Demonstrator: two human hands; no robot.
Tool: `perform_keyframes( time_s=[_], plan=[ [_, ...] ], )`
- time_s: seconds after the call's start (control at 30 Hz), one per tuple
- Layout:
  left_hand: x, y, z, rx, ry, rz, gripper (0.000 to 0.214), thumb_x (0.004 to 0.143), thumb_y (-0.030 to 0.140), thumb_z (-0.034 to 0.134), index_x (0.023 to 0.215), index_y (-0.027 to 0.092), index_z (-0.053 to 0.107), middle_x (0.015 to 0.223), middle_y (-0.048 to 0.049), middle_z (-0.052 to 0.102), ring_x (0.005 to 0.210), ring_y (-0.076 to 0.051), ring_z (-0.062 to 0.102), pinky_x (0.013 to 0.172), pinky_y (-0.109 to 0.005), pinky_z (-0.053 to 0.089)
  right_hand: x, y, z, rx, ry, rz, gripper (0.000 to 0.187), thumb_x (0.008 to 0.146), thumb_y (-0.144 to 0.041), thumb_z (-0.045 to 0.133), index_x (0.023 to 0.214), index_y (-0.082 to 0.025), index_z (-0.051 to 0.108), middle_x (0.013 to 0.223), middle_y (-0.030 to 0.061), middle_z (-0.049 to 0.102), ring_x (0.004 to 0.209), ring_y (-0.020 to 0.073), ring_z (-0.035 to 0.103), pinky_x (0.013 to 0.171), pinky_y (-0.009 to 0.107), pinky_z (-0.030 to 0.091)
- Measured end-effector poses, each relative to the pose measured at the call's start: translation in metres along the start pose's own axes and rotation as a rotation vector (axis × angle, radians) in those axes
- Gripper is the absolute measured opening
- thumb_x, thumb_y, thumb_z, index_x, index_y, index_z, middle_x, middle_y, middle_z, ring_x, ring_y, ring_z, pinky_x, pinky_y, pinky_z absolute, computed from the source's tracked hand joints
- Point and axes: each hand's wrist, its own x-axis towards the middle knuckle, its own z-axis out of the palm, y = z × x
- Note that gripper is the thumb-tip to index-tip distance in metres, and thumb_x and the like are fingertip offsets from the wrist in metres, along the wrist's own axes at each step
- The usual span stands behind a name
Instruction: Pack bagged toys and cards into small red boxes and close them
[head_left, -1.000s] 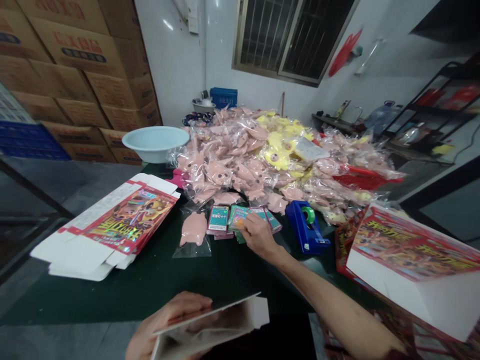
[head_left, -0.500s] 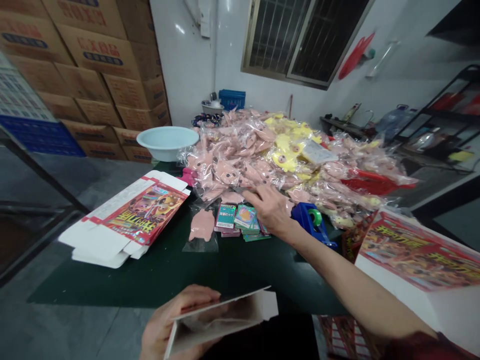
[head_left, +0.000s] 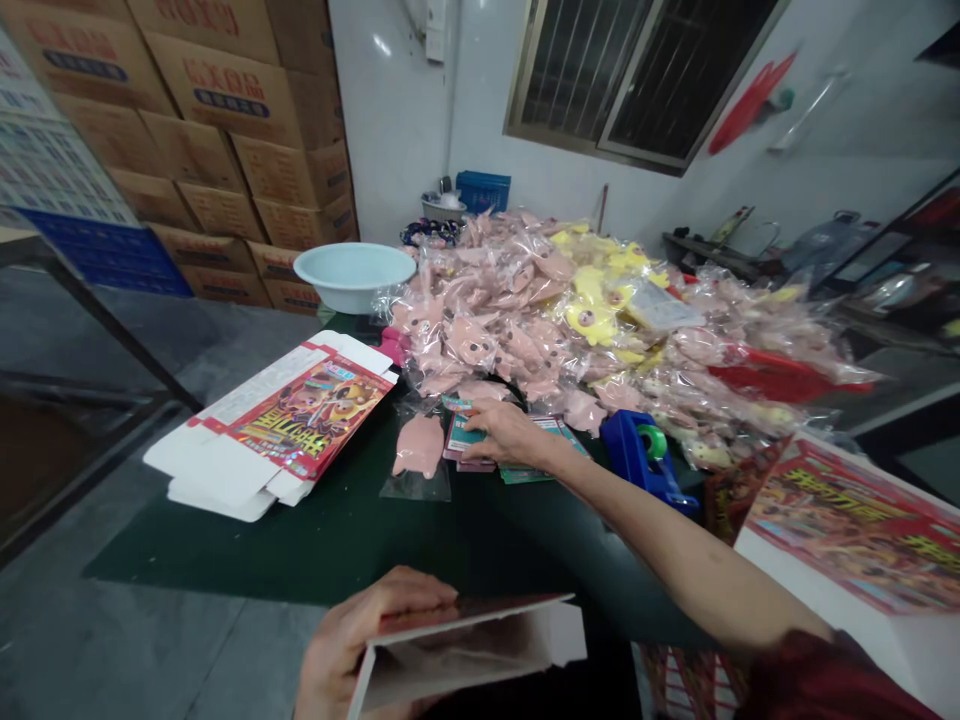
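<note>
My left hand is closed around a small open carton, low at the front, with its open end facing me. Its inside looks bare where it shows. My right hand reaches over the table, thumb and fingers closing on a teal card at the top of the left card pile. More green-edged cards lie partly hidden under that hand. Just left of the cards is a pink animal-shaped toy in a clear bag.
A flattened-looking red and white box lies on the left. Behind the cards rises a heap of bagged pink and yellow toys, beside a pale blue basin. A blue tape dispenser and a large printed box stand right.
My right hand has moved left and nearer, from the toy heap's edge onto the left card pile. My left hand still holds the carton. The whole view has shifted slightly.
</note>
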Motion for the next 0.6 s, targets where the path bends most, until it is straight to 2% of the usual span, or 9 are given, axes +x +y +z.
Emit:
perform_keyframes(
  time_s=[0.17, 0.27, 0.33, 0.47, 0.6],
  plan=[
    [-0.001, -0.002, -0.001, 0.0, -0.006, -0.051, 0.026, 0.063, 0.029, 0.078, 0.086, 0.022, 0.069, 0.085, -0.0038, 0.073, 0.075, -0.018, 0.069, 0.066, -0.021, 0.055, -0.005, -0.007, 0.001, -0.026, 0.013, -0.044, 0.021, 0.087, -0.03, 0.055, 0.075, -0.016, 0.065, 0.084, 0.0062, 0.061, 0.079, 0.016, 0.053, 0.07, 0.026, 0.041],
    [-0.001, -0.002, 0.0, -0.004, 0.005, -0.067, 0.025, 0.064, 0.035, 0.077, 0.084, 0.021, 0.069, 0.083, -0.0046, 0.073, 0.074, -0.019, 0.069, 0.064, -0.022, 0.055, -0.009, -0.02, 0.01, -0.092, 0.072, 0.024, 0.021, 0.089, -0.013, 0.045, 0.079, -0.012, 0.063, 0.086, 0.011, 0.06, 0.08, 0.0189, 0.052, 0.066, 0.028, 0.04],
    [-0.001, -0.002, 0.0, -0.004, 0.014, -0.061, 0.027, 0.064, 0.037, 0.077, 0.084, 0.02, 0.07, 0.081, -0.0048, 0.073, 0.073, -0.019, 0.069, 0.063, -0.022, 0.055, -0.011, -0.027, 0.019, -0.133, 0.13, 0.087, 0.023, 0.09, -0.01, 0.041, 0.081, -0.01, 0.062, 0.085, 0.0133, 0.059, 0.082, 0.0209, 0.051, 0.064, 0.03, 0.039],
    [-0.003, -0.002, 0.0, 0.0, 0.028, -0.018, 0.026, 0.063, 0.033, 0.077, 0.085, 0.021, 0.07, 0.081, -0.0045, 0.073, 0.073, -0.02, 0.069, 0.063, -0.022, 0.056, -0.01, -0.031, 0.031, -0.169, 0.224, 0.13, 0.031, 0.095, -0.024, 0.038, 0.076, -0.012, 0.06, 0.078, 0.0115, 0.058, 0.079, 0.0208, 0.051, 0.065, 0.031, 0.038],
    [-0.004, -0.002, 0.001, 0.017, 0.041, 0.004, 0.025, 0.063, 0.026, 0.078, 0.086, 0.022, 0.069, 0.081, -0.0012, 0.073, 0.073, -0.017, 0.069, 0.063, -0.019, 0.055, -0.008, -0.033, 0.031, -0.167, 0.253, 0.071, 0.036, 0.091, -0.041, 0.044, 0.073, -0.015, 0.059, 0.075, 0.0085, 0.058, 0.076, 0.0195, 0.052, 0.064, 0.03, 0.038]
  ],
)
